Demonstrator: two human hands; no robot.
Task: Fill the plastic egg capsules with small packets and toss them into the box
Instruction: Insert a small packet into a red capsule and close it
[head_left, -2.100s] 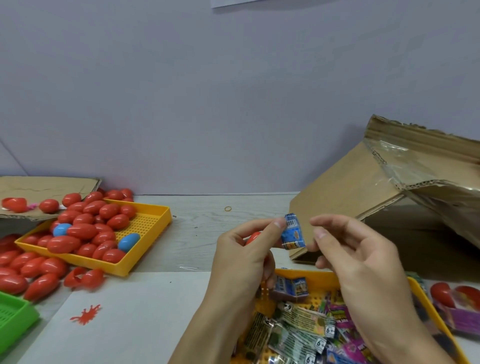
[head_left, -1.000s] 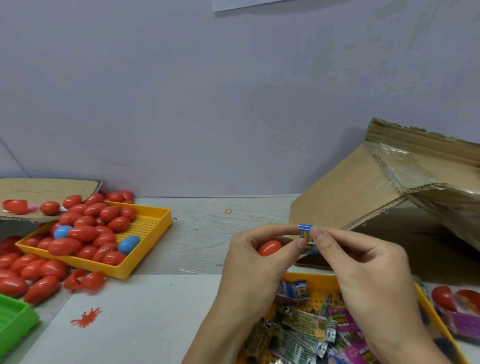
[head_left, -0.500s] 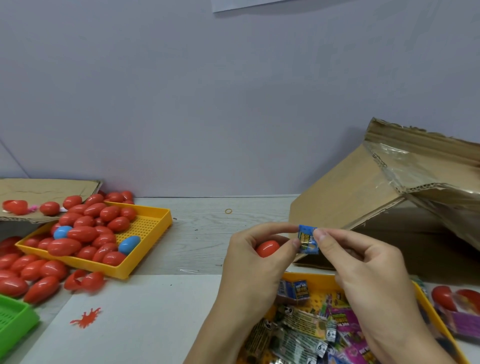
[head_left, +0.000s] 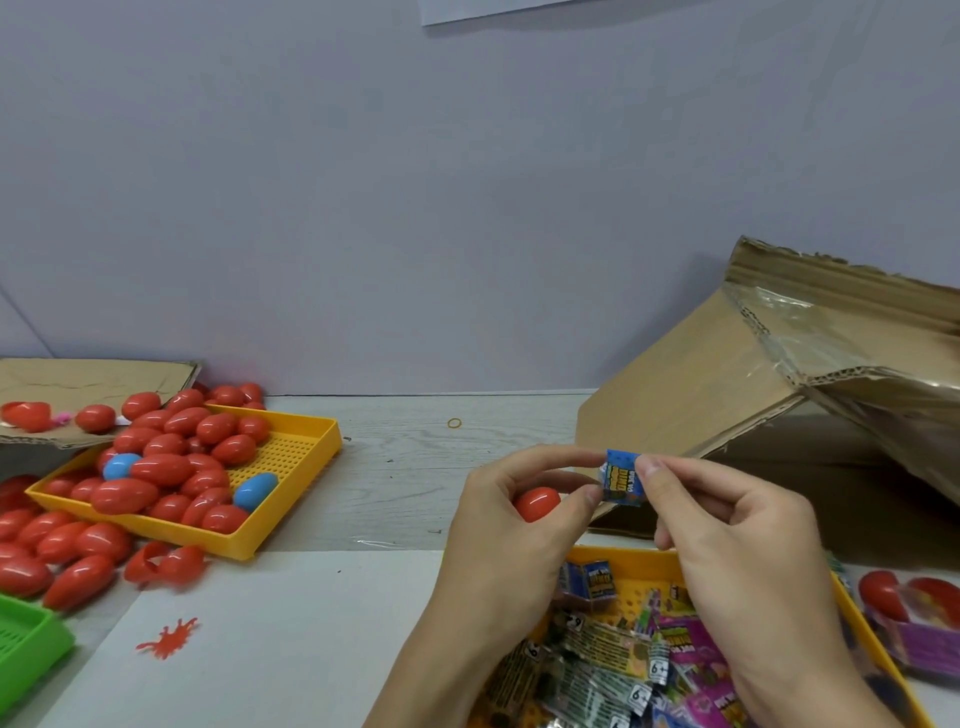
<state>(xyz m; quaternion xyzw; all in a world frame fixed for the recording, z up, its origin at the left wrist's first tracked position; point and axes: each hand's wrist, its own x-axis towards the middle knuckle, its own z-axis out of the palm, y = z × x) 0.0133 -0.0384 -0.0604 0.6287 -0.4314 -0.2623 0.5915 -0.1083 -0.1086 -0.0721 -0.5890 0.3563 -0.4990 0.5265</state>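
Both my hands, left (head_left: 511, 514) and right (head_left: 727, 525), pinch the blue packet (head_left: 621, 483) between them, red egg (head_left: 536, 503) tucked under my left fingers, not yet filled, box (head_left: 727, 395) just beyond my grip.

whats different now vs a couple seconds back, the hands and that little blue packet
The blue packet was folded down smaller between both hands and sits lower, closer to the red capsule half. The left hand shifted right and the right hand dropped with it; both keep their grip on the packet, and the left still holds the capsule half. The trays, loose capsules and cardboard box stayed put.
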